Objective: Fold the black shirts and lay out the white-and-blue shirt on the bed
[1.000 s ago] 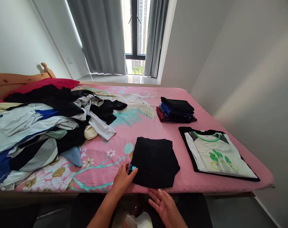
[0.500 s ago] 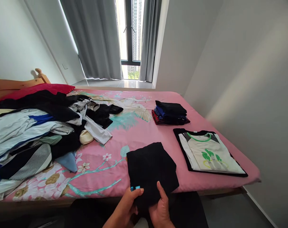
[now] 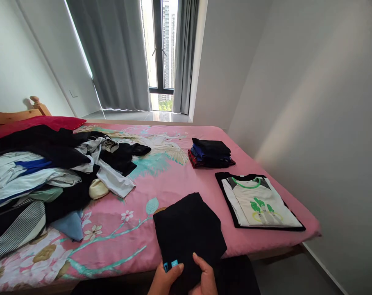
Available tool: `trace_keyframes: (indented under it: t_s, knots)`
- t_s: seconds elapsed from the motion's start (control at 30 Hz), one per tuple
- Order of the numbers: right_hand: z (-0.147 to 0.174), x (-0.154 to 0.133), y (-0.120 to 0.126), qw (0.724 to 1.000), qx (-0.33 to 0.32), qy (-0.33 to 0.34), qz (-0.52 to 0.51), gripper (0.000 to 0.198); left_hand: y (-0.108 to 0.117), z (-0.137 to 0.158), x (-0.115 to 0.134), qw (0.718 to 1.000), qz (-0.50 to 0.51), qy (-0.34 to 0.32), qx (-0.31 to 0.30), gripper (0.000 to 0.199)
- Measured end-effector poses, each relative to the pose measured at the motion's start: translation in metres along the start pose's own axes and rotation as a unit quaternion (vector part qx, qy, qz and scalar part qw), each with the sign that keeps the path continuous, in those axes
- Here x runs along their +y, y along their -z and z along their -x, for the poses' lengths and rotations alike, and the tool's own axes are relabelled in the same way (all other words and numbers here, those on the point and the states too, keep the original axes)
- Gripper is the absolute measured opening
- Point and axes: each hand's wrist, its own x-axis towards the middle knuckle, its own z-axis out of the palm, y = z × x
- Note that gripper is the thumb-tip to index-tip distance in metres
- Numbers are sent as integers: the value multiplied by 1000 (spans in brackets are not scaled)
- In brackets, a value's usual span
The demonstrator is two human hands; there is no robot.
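A folded black garment (image 3: 190, 225) lies at the bed's front edge, its near end lifted toward me; a small blue label shows near its left corner. My left hand (image 3: 167, 277) grips that corner, thumb on top beside the label and fingers underneath. To its right, my right hand (image 3: 205, 276) holds the near edge, thumb resting on the cloth and the other fingers mostly hidden below. Whether the garment is trousers or a top, I cannot tell.
Loose clothes (image 3: 51, 168) are heaped on the left of the bed. A folded stack (image 3: 211, 152) of dark clothes sits farther back, right of centre. Folded shirts (image 3: 261, 203), a green-collared one uppermost, lie at right on the pink bedsheet (image 3: 161, 180). A wall (image 3: 296, 102) borders the right side.
The view has turned slightly right and up, so the bed and clothes appear farther left and lower. Both hands still hold the black garment in much the same way.
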Motion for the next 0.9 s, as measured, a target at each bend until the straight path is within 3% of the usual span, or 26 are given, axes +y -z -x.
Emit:
trace_keyframes:
  t_s: [0.17,0.33,0.53,0.63,0.77,0.83,0.9]
  knots:
    - [0,0,0,1000,-1,21,-13,24,-2,5,21,995,58,75,1,42]
    - [1,1,2,999,21,24,-19,24,-9,1,51,985,111,129,-18,53]
    - [12,-12,7,999,35,27,-18,27,-16,-23,84,978,172,114,-42,57]
    - [25,-27,8,999,21,31,4,29,-15,-34,92,967,183,165,-69,53]
    - [34,-52,9,997,-9,58,58,28,-16,-39,92,951,166,256,-58,39]
    - [34,-69,4,994,-25,52,97,30,-20,-39,94,958,179,221,-31,35]
    - [30,-93,-9,987,-39,52,146,30,-27,-36,103,969,204,138,1,36]
